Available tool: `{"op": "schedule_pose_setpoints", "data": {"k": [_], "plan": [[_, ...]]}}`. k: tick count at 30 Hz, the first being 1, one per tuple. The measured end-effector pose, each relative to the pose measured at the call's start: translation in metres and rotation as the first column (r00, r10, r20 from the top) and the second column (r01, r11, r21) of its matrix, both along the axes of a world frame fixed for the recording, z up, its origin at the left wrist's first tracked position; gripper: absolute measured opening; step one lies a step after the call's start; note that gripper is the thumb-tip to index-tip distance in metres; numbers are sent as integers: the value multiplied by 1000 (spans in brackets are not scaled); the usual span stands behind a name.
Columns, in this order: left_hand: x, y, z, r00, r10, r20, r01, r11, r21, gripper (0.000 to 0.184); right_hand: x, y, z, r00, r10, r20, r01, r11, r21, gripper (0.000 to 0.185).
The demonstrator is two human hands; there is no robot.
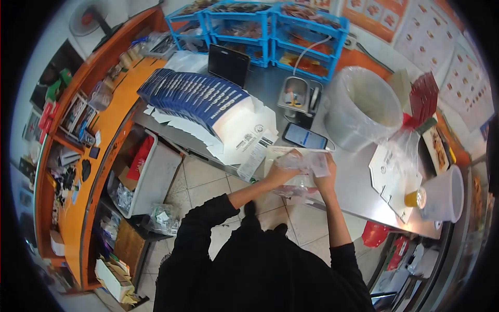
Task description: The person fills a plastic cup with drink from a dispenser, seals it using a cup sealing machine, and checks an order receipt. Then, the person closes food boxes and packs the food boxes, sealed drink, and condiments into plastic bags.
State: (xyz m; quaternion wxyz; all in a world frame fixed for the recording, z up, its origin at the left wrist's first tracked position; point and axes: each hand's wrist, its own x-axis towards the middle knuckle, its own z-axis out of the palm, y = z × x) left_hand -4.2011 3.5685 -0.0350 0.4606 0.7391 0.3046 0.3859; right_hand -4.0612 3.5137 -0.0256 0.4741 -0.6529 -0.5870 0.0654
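At the counter [349, 183], plastic [318, 165] (translucent)

On the steel desk [349, 179], blue racks [271, 34] line the far edge and a row of blue cartons [192, 96] lies toward the left edge. A phone [305, 137] lies beside a bucket [340, 117]; flat white cardboard [392, 174] lies toward the near right corner.

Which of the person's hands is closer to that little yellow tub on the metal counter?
The right. The right hand is off to the left of the yellow tub; the left hand is farther left still, on the right hand's far side from the tub.
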Motion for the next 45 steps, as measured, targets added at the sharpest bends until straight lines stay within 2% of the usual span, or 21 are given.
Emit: {"op": "schedule_pose_setpoints", "data": {"k": [2, 6, 8, 10, 12, 14, 15, 16, 17, 18, 20, 24, 26, 28, 30, 32, 34, 37, 40, 43, 45], "plan": [[4, 7, -6, 988, -80, 132, 59, 986, 155, 24, -3, 4, -8, 996, -63, 57, 62, 998, 28, 15], [-11, 12, 9, 945, -290, -149, 297, 954, 29, 32, -15, 7, -15, 955, -297, -21, 291, 914, 281, 12], [-40, 5, 15, 907, -355, -226, 400, 894, 202, 39, 2, 5, -28, 864, -354, -358, 359, 932, -56, 8], [-75, 1, -23, 888, -435, -149, 459, 814, 356, 48, 6, 2, -29, 925, -321, -202, 324, 946, -19, 10], [-165, 13, -9, 843, -433, -318, 533, 752, 389, 51, 7, 4, -29, 917, -378, -129, 373, 926, -60, 16], [-252, 33, -33, 903, -339, -264, 418, 837, 353, 50, -3, 13, -14, 869, -455, -191, 435, 889, -139, 23], [-297, 44, -50, 932, -259, -252, 315, 926, 211, 46, -2, 23, -6, 798, -543, -262, 486, 837, -253, 25], [-342, 58, -83, 965, -116, -234, 168, 962, 216, 44, -13, 31, 7, 789, -602, -118, 558, 785, -270, 26], [-388, 69, -83, 960, 83, -269, -19, 972, 233, 35, -12, 40, 13, 758, -567, 321, 626, 771, -118, 28], [-433, 76, -110, 920, 268, -288, -209, 953, 218, 28, -57, 60, 46, 638, -632, 440, 733, 673, -96, 27], [-505, 95, -135, 795, 438, -420, -418, 897, 144, 25, -92, 111, 61, 731, -590, 343, 616, 787, 42, 25], [-587, 167, -118, 717, 519, -466, -519, 843, 141, 25, -221, 253, 94, 956, -105, 276, 128, 989, -67, 18], [-609, 216, -110, 724, 530, -441, -529, 837, 137, 26, -298, 330, 104, 941, 190, 281, -160, 979, -126, 15], [-627, 272, -101, 652, 674, -347, -523, 731, 437, 29, -338, 414, 88, 890, 383, 249, -324, 913, -247, 13], [-644, 323, -94, 623, 711, -326, -558, 696, 452, 33, -367, 503, 66, 859, 456, 232, -406, 884, -232, 13], [-663, 378, -75, 527, 779, -341, -553, 619, 558, 36, -395, 592, 53, 801, 489, 345, -439, 872, -217, 13], [-687, 425, -83, 551, 758, -350, -539, 643, 544, 39, -426, 674, 45, 745, 564, 355, -516, 825, -229, 16], [-715, 479, -95, 582, 616, -530, -424, 787, 449, 42, -477, 774, 41, 731, 602, 321, -553, 799, -237, 16], [-727, 508, -90, 600, 575, -557, -308, 808, 502, 46, -528, 852, 41, 724, 575, 381, -494, 818, -296, 16], [-733, 524, -87, 618, 475, -627, -296, 879, 374, 48, -582, 917, 46, 717, 404, 568, -228, 906, -357, 20], [-737, 530, -86, 621, 384, -683, -286, 923, 258, 47, -605, 969, 30, 727, 407, 554, -238, 905, -353, 22]]}}
